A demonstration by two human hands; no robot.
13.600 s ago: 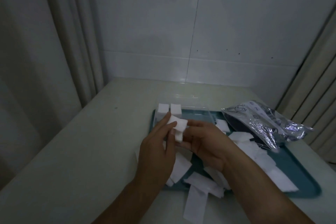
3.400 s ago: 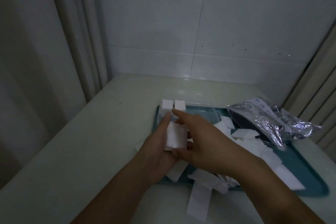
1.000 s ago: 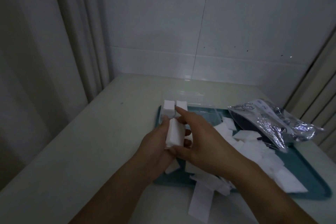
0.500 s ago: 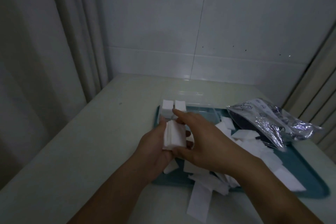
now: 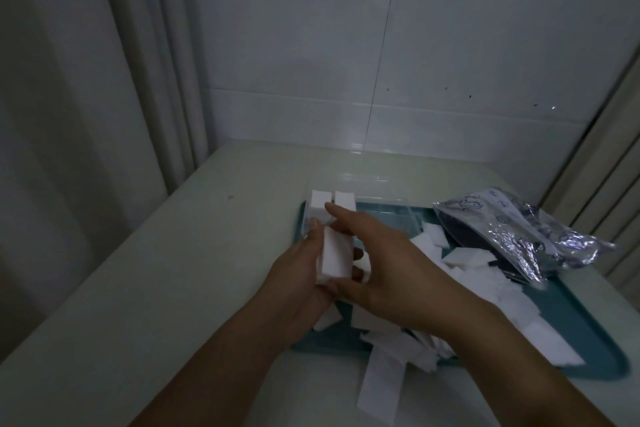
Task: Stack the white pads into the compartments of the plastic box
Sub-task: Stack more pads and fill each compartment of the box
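Note:
A small stack of white pads (image 5: 334,255) is held upright between both hands above the near-left part of the teal tray (image 5: 595,333). My left hand (image 5: 298,274) grips it from the left side. My right hand (image 5: 384,263) pinches it with the forefinger on top and the thumb underneath. Just behind stands the clear plastic box (image 5: 374,208), with two stacks of pads (image 5: 332,203) filling its left compartments. Several loose pads (image 5: 460,260) lie scattered over the tray.
A crinkled silver foil bag (image 5: 526,236) lies on the tray's far right. One long white strip (image 5: 381,381) hangs over the tray's near edge onto the pale table (image 5: 156,288). A tiled wall stands behind and a curtain hangs at the left.
The pad stack has turned more edge-on and been squared between both hands. The hands stay in about the same place in front of the box.

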